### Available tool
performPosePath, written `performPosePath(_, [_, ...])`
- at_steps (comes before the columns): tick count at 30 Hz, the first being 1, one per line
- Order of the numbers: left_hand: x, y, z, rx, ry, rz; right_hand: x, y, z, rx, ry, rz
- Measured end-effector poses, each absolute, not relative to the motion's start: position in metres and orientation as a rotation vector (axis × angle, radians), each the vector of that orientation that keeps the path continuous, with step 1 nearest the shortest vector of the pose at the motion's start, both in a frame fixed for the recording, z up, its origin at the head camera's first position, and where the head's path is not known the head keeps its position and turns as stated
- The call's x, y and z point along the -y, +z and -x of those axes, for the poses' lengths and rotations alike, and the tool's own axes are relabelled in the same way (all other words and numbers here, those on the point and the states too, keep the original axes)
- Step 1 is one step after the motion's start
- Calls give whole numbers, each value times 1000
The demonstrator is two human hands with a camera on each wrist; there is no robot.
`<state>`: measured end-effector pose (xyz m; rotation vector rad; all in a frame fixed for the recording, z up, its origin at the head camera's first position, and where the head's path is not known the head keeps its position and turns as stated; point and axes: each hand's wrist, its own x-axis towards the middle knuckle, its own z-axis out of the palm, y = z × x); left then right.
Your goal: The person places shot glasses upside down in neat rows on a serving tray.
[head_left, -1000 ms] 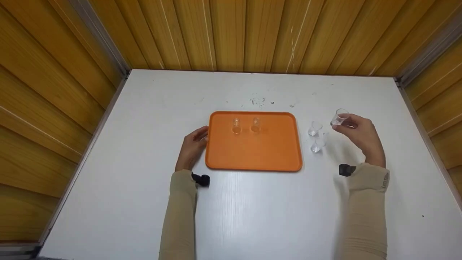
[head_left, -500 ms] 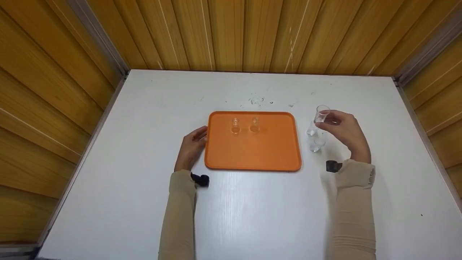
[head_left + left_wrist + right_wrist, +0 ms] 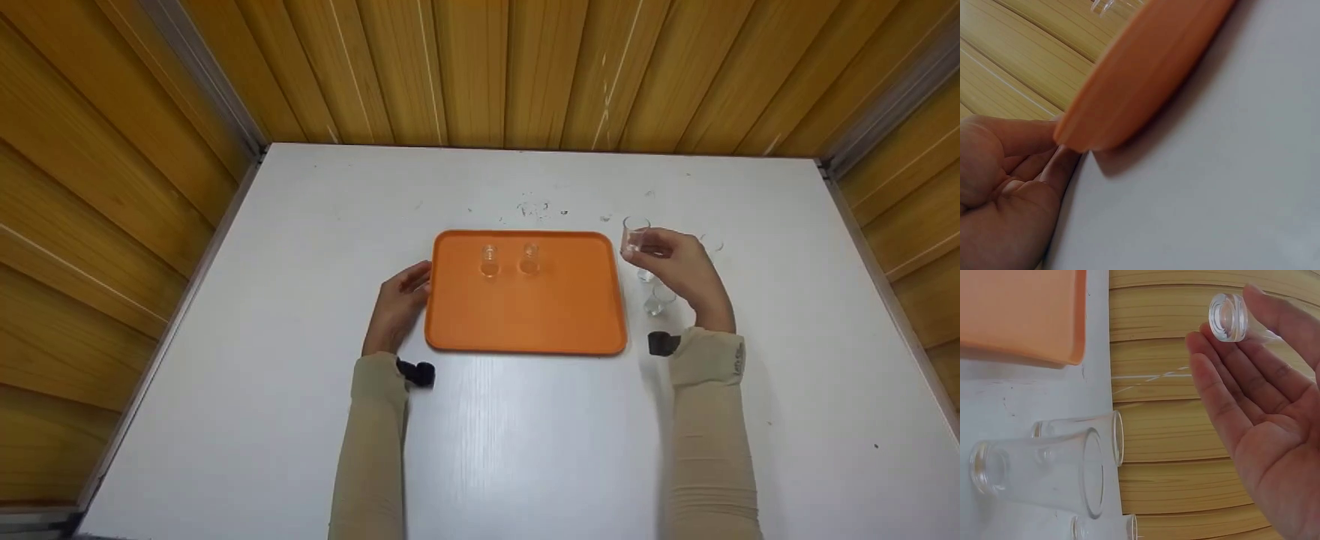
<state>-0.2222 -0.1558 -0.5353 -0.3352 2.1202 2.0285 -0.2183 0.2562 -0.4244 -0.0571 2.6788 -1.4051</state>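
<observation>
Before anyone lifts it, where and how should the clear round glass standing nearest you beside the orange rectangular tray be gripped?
Grip the clear glass by its wall, between rim and base, probably from the right: it stands upright, with another clear glass close behind and the orange tray to its left.

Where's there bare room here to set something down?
Free: the near half of the orange tray, in front of its two glasses; the white table between left sleeve and right sleeve; also left of the left hand. Crowded: just right of the tray, where other glasses stand close together near the right hand and its held glass.
</observation>
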Motion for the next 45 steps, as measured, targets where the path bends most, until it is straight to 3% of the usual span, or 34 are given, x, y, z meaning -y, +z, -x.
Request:
performPosePath(29, [156, -535, 222, -2129, 2021, 335, -217, -471, 238, -2591, -1375, 74])
performPosePath(45, [158, -536, 221, -2117, 2033, 299, -211, -474, 240, -2592, -1348, 1])
